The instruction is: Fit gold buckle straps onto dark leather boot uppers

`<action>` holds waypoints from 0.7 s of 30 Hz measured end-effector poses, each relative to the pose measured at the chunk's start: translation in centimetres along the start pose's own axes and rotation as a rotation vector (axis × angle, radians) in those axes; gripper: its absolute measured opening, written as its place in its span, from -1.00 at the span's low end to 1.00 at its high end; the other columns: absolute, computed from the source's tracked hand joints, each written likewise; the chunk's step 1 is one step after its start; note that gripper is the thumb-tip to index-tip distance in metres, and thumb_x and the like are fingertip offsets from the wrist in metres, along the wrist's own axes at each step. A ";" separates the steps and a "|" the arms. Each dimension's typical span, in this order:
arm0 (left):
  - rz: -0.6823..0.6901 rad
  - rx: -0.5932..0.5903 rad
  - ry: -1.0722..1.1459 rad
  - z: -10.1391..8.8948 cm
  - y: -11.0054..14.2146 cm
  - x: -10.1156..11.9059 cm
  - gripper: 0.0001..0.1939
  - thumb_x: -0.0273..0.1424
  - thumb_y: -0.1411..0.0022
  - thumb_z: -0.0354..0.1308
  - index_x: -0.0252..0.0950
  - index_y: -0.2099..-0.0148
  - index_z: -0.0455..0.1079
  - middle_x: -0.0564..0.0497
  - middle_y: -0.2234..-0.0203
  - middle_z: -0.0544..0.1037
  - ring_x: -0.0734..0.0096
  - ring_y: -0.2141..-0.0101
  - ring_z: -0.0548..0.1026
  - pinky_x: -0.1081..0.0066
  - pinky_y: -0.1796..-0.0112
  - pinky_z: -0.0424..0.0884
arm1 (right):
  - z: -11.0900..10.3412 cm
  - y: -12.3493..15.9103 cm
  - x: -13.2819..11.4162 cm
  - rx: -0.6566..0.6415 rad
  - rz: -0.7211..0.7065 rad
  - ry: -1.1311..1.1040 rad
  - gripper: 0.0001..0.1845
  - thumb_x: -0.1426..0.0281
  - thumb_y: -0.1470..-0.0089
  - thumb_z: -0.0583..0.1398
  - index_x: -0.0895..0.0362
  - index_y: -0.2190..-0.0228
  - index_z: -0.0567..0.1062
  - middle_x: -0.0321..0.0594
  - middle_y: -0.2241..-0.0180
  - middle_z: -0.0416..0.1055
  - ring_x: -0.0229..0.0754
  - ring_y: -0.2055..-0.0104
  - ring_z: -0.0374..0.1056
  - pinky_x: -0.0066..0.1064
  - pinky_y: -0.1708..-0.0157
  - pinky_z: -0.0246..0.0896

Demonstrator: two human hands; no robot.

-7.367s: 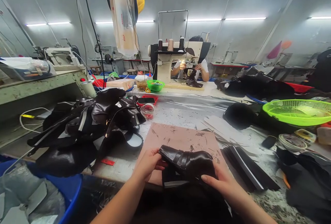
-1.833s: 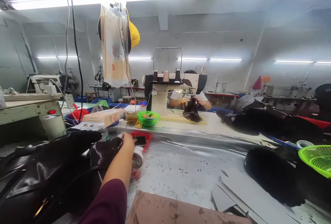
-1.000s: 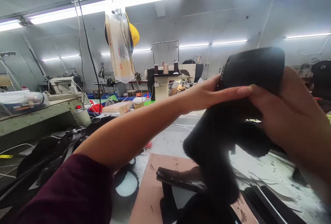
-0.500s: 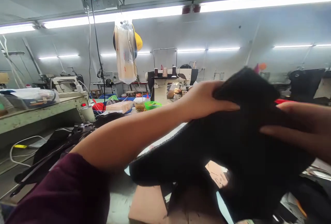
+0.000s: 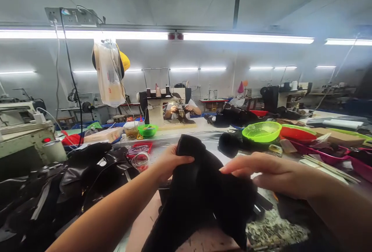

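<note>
The person held a black fuzzy fabric piece [image 5: 203,194] up over the near edge of the desk [image 5: 200,139], above a pinkish board whose corner showed beneath it. The left hand [image 5: 170,161] was closed on the piece's upper edge, thumb across the front and fingers hidden behind it. The right hand [image 5: 267,172] lay against the piece's right side with fingers stretched out almost flat; I could not tell whether it gripped the cloth or only pressed on it.

To the left, near the left forearm, sat a heap of glossy dark leather pieces [image 5: 72,182], and just beyond it a small clear round container [image 5: 140,160] beside a red tray [image 5: 139,149]. A bright green basket [image 5: 261,131] stood farther back on the right, with a dark bundle [image 5: 229,144] just beside it. Across the desk another person [image 5: 181,108] worked at a sewing machine [image 5: 158,106].
</note>
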State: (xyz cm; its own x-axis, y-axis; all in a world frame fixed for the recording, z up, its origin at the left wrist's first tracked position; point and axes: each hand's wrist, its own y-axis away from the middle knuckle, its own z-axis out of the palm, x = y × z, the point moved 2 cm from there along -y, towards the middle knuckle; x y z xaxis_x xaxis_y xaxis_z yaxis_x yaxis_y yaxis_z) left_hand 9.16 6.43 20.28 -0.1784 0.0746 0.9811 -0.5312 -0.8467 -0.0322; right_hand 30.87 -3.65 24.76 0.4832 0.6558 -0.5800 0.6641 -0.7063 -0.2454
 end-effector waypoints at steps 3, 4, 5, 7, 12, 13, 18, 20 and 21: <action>0.037 -0.017 -0.043 0.3 0.2 0.1 -0.68 -0.48 0.27 0.38 -0.31 0.34 0.46 0.08 0.51 0.56 0.44 0.48 0.49 0.45 0.36 0.40 | -0.1 -1.4 -1.2 -0.061 -0.078 0.130 -0.73 0.49 0.00 0.08 0.10 0.23 0.47 -0.20 0.34 0.43 -0.22 0.29 0.37 -0.41 0.28 0.29; 0.059 -0.017 -0.062 0.5 0.3 0.2 -0.68 -0.48 0.27 0.38 -0.31 0.34 0.46 0.08 0.50 0.56 0.44 0.47 0.49 0.45 0.35 0.40 | -0.2 -1.9 -1.4 -0.036 -0.101 0.179 -0.81 0.48 0.00 0.11 0.12 0.30 0.48 -0.21 0.38 0.41 -0.25 0.34 0.34 -0.44 0.31 0.28; 0.079 -0.014 -0.082 0.7 0.4 0.2 -0.68 -0.47 0.26 0.37 -0.31 0.34 0.46 0.08 0.49 0.56 0.45 0.46 0.49 0.46 0.36 0.39 | -0.2 -2.4 -1.4 0.001 -0.123 0.219 -0.88 0.46 -0.01 0.14 0.14 0.37 0.48 -0.22 0.40 0.37 -0.27 0.37 0.31 -0.45 0.33 0.26; 0.097 -0.012 -0.108 1.0 0.8 0.1 -0.69 -0.45 0.24 0.37 -0.31 0.34 0.46 0.08 0.48 0.56 0.45 0.46 0.49 0.48 0.37 0.39 | -0.4 -3.2 -1.4 0.067 -0.185 0.247 -0.90 0.43 -0.03 0.15 0.16 0.45 0.47 -0.23 0.40 0.32 -0.29 0.35 0.28 -0.45 0.30 0.24; 0.021 -0.009 0.041 0.2 1.9 -0.2 -0.65 -0.39 0.24 0.38 -0.31 0.31 0.46 0.02 0.46 0.57 0.38 0.44 0.51 0.42 0.36 0.41 | -1.1 -3.6 0.5 0.051 -0.225 0.298 -0.62 0.58 -0.09 -0.02 0.04 0.13 0.41 -0.15 -0.02 0.18 -0.19 -0.04 0.16 -0.29 0.00 0.11; 0.015 -0.007 0.077 -0.2 2.1 -0.1 -0.63 -0.40 0.27 0.40 -0.31 0.31 0.46 0.01 0.45 0.58 0.37 0.44 0.51 0.42 0.36 0.41 | -1.0 -3.5 1.2 0.043 -0.190 0.343 -0.51 0.63 -0.07 -0.04 -0.01 0.03 0.33 -0.17 -0.12 0.05 -0.15 -0.13 0.06 -0.24 -0.05 0.05; 0.057 -0.035 0.145 -2.6 2.2 0.5 -0.64 -0.41 0.34 0.42 -0.33 0.38 0.47 0.03 0.51 0.56 0.40 0.49 0.50 0.48 0.41 0.41 | 1.0 -3.1 2.6 -0.055 -0.151 0.387 -0.35 0.68 -0.03 -0.08 -0.01 -0.12 0.15 -0.16 -0.07 0.21 -0.20 -0.05 0.19 -0.32 0.01 0.14; 0.057 -0.057 0.136 -3.3 1.8 0.3 -0.67 -0.41 0.30 0.41 -0.33 0.38 0.46 0.02 0.52 0.55 0.41 0.50 0.49 0.48 0.43 0.40 | 1.9 -3.1 2.0 -0.091 -0.208 0.370 -0.42 0.68 -0.03 -0.09 0.05 -0.04 0.29 -0.17 0.19 0.41 -0.25 0.18 0.32 -0.42 0.18 0.24; 0.047 -0.071 0.131 -3.7 1.6 0.1 -0.68 -0.42 0.28 0.40 -0.34 0.37 0.46 0.01 0.52 0.56 0.40 0.50 0.49 0.48 0.43 0.40 | 2.2 -3.1 1.6 -0.096 -0.233 0.369 -0.44 0.69 -0.01 -0.09 0.07 0.02 0.36 -0.18 0.30 0.44 -0.26 0.27 0.33 -0.44 0.25 0.24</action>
State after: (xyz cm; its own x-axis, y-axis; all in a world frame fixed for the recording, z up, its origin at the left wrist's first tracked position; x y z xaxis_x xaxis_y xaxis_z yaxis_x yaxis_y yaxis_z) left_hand 5.27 7.03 19.58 -0.3085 0.1076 0.9451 -0.5762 -0.8117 -0.0957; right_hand 28.38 -1.01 22.86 0.4739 0.8581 -0.1976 0.8210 -0.5117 -0.2534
